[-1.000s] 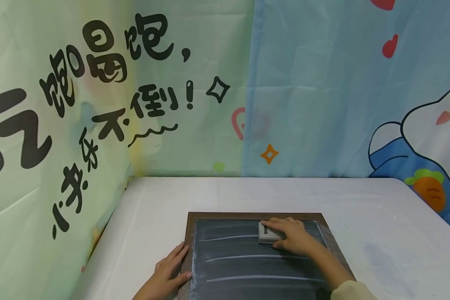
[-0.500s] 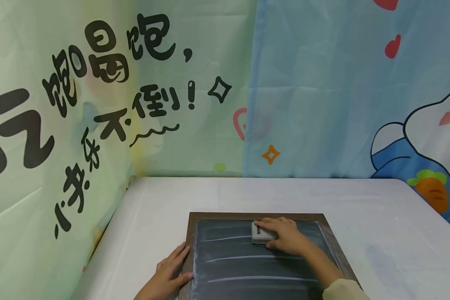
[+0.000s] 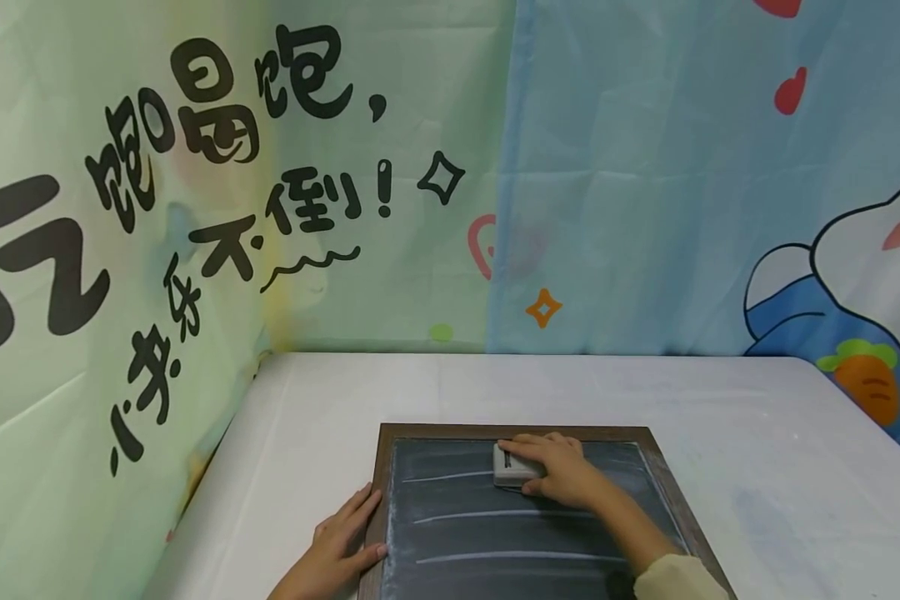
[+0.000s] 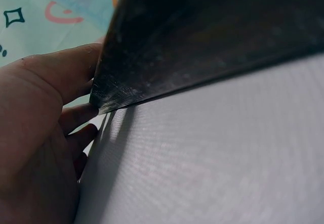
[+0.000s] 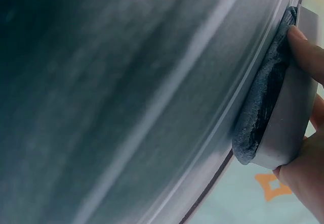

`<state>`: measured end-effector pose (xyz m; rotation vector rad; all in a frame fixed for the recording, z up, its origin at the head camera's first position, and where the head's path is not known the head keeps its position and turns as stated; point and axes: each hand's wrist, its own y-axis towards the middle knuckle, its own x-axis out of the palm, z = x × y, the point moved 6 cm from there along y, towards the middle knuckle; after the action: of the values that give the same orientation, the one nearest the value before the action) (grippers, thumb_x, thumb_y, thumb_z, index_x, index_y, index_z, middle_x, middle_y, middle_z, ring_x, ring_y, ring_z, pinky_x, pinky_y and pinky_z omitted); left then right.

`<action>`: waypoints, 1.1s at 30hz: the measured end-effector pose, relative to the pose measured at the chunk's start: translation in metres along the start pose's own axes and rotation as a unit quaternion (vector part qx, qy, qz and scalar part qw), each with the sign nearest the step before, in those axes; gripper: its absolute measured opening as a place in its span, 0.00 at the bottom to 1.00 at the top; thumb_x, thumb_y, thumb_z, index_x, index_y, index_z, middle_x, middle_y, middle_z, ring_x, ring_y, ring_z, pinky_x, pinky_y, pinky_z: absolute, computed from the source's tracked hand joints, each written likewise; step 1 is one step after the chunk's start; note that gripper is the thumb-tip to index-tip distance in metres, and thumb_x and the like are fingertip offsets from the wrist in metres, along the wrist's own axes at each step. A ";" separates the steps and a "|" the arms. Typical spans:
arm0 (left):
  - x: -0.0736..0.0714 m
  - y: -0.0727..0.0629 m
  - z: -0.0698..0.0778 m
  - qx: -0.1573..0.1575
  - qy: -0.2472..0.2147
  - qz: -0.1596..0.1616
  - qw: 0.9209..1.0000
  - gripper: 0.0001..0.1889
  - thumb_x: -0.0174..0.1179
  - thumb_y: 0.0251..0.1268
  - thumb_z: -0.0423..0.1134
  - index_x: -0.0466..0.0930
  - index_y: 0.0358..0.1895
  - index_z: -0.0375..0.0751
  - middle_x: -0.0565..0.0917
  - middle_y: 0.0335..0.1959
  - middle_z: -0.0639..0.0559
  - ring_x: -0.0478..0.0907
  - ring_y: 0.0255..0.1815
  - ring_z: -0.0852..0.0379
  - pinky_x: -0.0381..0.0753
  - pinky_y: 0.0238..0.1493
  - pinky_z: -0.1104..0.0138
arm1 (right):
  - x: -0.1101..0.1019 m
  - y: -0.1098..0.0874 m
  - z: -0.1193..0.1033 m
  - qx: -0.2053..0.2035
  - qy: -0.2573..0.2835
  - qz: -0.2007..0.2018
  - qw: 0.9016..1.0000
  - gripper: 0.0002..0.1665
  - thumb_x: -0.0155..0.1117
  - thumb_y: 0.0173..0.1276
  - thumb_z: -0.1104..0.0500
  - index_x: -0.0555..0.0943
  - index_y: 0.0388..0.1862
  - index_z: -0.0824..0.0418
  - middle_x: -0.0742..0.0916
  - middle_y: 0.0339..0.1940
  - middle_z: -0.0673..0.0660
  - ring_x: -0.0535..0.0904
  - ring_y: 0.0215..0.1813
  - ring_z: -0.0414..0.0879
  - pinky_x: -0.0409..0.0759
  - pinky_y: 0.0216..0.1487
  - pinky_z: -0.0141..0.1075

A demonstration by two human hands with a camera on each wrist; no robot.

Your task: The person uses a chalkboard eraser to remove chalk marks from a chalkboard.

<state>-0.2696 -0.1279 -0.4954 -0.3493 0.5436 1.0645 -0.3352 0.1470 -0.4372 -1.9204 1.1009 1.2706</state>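
A chalkboard [image 3: 450, 537] in a brown wooden frame [image 3: 457, 431] lies on the table, with several white chalk lines running across it. Near its top edge my right hand [image 3: 566, 473] grips a chalkboard eraser [image 3: 507, 471], thumb and fingers on its grey body. In the right wrist view the eraser's dark, chalk-dusted felt [image 5: 260, 102] faces the board's surface. My left hand [image 3: 333, 542] rests at the frame's left side, fingers extended along the edge and thumb on the frame. The left wrist view catches this hand beside the board's dark side edge [image 4: 202, 37].
The white table [image 3: 780, 467] extends around the board. Behind it and along the left hang printed cloths, a blue one [image 3: 645, 208] and a green one [image 3: 397, 267] with black lettering. My right forearm crosses over the board's right part.
My right hand has slid the eraser leftward along the upper part of the board. The left hand stays at the frame's left side.
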 end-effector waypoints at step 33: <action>0.001 0.001 -0.005 -0.001 0.008 0.010 1.000 0.36 0.54 0.63 0.51 0.54 0.69 0.35 0.51 0.71 0.36 0.51 0.69 0.33 0.47 0.57 0.41 | 0.011 0.018 -0.024 0.006 0.016 -0.018 1.000 0.36 0.68 0.54 0.61 0.70 0.64 0.56 0.73 0.63 0.63 0.66 0.59 0.64 0.55 0.56 0.64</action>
<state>-0.2717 -0.1295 -0.5001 -0.3550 0.5617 1.0823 -0.3384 0.1153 -0.4386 -1.9484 1.0819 1.2148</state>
